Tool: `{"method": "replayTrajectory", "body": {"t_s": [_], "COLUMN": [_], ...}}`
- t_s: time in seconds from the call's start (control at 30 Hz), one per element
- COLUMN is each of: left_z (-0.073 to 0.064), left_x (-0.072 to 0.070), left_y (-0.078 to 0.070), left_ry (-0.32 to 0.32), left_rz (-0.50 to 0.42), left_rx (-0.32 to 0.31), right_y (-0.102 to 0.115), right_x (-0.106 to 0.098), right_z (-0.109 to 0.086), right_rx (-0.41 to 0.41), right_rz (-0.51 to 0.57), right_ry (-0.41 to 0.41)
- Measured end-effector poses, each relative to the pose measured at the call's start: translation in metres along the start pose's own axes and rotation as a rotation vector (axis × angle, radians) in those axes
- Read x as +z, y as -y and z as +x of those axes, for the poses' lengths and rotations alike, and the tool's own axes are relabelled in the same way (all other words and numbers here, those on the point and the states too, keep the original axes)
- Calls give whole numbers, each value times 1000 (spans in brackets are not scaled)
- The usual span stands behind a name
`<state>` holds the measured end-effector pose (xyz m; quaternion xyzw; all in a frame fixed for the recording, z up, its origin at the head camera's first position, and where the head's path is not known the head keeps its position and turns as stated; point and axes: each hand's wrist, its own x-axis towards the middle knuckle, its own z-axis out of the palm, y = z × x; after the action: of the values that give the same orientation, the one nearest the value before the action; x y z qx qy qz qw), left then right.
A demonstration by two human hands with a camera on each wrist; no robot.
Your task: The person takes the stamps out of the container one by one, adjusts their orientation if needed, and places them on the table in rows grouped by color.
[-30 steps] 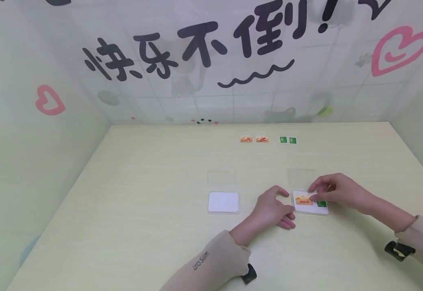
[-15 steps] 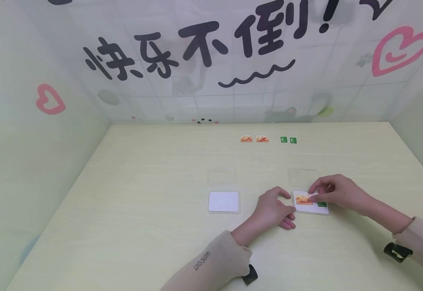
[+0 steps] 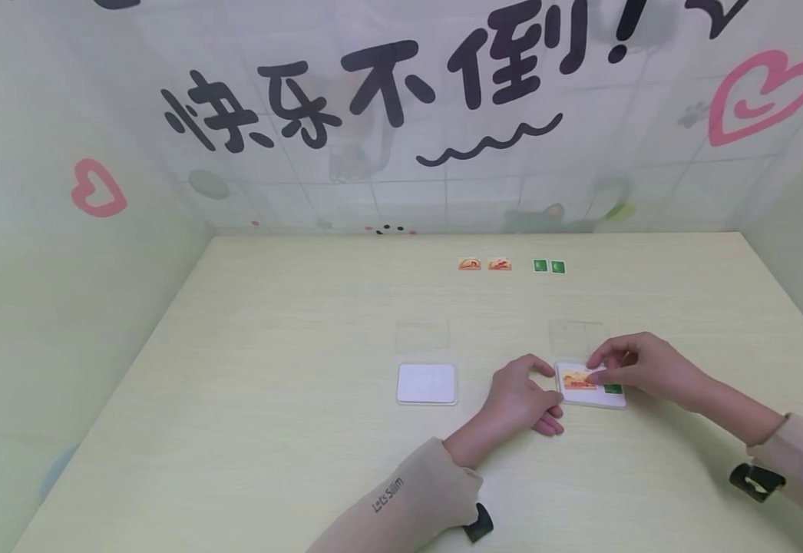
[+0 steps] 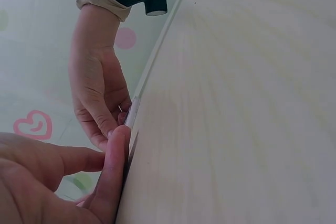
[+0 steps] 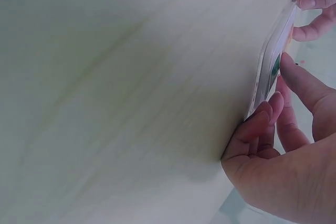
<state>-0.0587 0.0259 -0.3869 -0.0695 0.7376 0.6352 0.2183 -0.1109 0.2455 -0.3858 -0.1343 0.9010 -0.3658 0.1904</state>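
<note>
Pale wood-grain surface (image 3: 270, 430), walled on three sides by light panels bearing black painted characters and pink hearts. Item 1: white square tray (image 3: 591, 395), lying flat near the front right of centre, carrying an orange picture tile (image 3: 576, 378) in its upper left part and a green tile (image 3: 612, 389) at its right edge. Left hand (image 3: 522, 399): resting on the surface just left of the tray, thumb and forefinger spread in an open curve, thumb tip against the tray's left edge, remaining fingers loosely folded under; nothing held. The left wrist view shows that thumb (image 4: 116, 150) pressed along the tray's rim. Right hand (image 3: 639, 365): reaching in from the right, fingertips set down on the tiles, forefinger touching the orange picture tile; whether it pinches a tile or merely presses it cannot be told. Item 2: second white square tray (image 3: 427, 383), bare, lying well left of the first. Items 3 and 4: two clear square lids (image 3: 422, 336), one behind each tray, faint against the surface. Item 5: far row of small tiles, two orange (image 3: 484, 264) and two green (image 3: 549, 266), set apart from the hands.
</note>
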Motion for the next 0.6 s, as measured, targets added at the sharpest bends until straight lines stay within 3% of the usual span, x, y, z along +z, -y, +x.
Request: {"method": "replayTrajectory", "body": {"t_s": [0.6], "left_z": [0], "left_x": [1], "left_y": [1], "left_ry": [-4], "left_rz": [-7], "left_rx": [10], "right_y": [0], "right_x": [0], "right_z": [1], "right_rx": [19], "right_rz": [13], "right_ry": [7]}}
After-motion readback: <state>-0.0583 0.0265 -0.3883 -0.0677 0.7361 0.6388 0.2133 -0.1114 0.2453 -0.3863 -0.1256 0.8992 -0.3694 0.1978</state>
